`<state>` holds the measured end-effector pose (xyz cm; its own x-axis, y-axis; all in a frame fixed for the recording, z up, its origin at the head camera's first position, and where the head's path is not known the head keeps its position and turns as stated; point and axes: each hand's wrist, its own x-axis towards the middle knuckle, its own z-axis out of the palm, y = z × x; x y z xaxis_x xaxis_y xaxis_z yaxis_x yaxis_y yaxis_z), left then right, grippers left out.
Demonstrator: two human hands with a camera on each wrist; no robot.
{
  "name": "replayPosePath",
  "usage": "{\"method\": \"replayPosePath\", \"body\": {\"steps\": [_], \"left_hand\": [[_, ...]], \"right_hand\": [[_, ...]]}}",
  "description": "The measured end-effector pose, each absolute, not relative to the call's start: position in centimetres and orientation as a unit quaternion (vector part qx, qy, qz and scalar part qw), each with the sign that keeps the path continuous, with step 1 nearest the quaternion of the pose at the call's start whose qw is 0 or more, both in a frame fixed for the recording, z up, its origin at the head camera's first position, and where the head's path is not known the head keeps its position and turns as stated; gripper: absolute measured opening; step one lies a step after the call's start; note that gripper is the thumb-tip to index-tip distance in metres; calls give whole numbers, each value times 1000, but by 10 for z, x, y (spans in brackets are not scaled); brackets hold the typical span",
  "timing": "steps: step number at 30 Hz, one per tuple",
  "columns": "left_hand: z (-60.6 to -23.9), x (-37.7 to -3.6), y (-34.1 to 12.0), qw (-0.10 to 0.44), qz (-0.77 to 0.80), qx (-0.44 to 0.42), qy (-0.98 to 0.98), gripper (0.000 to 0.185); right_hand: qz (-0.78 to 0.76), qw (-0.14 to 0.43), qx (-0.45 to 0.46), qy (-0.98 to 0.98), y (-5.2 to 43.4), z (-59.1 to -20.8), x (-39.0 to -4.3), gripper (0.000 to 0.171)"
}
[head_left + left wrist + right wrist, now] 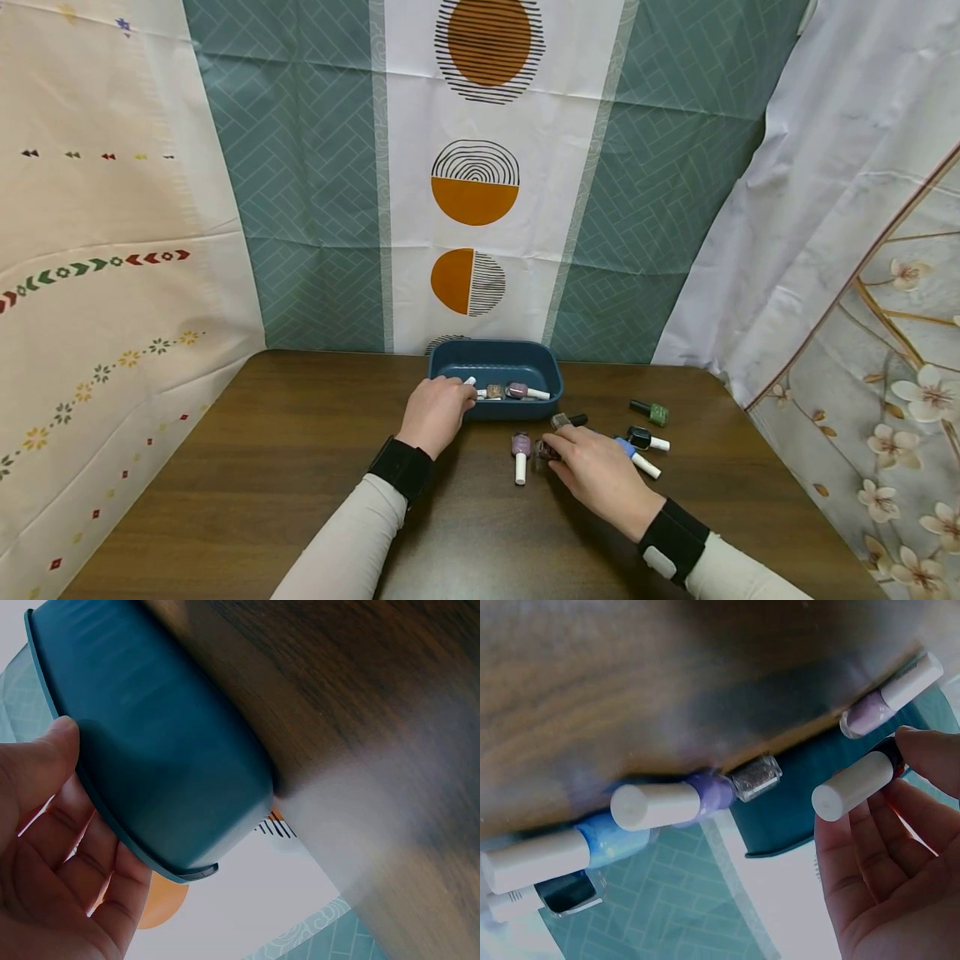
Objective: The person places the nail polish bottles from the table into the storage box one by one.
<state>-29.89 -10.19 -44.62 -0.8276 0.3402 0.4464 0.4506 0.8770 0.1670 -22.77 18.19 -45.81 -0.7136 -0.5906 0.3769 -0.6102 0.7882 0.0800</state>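
My left hand [437,410] grips the near left rim of a dark teal plastic basket [157,742], thumb on its outer wall and fingers over the edge. Just in front of the basket, my right hand [600,473] pinches a dark nail polish bottle [853,786] with a white cap between thumb and fingers. To the left of that hand lies a mauve nail polish bottle [521,457]. A glittery bottle with a black cap [561,421] lies beyond its fingers. Beside its back lies a blue bottle with a white cap [643,463], partly covered by the hand.
Inside the basket lie several bottles, among them a glittery one [494,392] and a mauve one [517,390]. Right of my right hand are a black bottle [640,437] and a green bottle [658,414]. Patterned cloths hang behind the wooden table [300,467].
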Motion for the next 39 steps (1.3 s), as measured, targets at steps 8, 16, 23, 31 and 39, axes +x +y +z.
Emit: {"method": "replayPosePath", "body": {"steps": [8, 16, 23, 31, 39], "left_hand": [[-448, -299, -103, 217, -130, -213, -944, 4], [-449, -300, -103, 224, -125, -217, -942, 5], [-448, -300, -103, 211, -126, -214, -945, 5], [-449, -301, -104, 209, -124, -216, -946, 7], [-448, -301, -103, 206, -122, -214, -947, 7]], "right_hand": [[28, 214, 320, -923, 179, -444, -233, 42], [32, 221, 311, -924, 177, -427, -244, 42], [31, 231, 313, -921, 175, -418, -251, 41], [37, 230, 308, -923, 172, -411, -260, 39], [42, 226, 304, -925, 167, -406, -276, 35]]}}
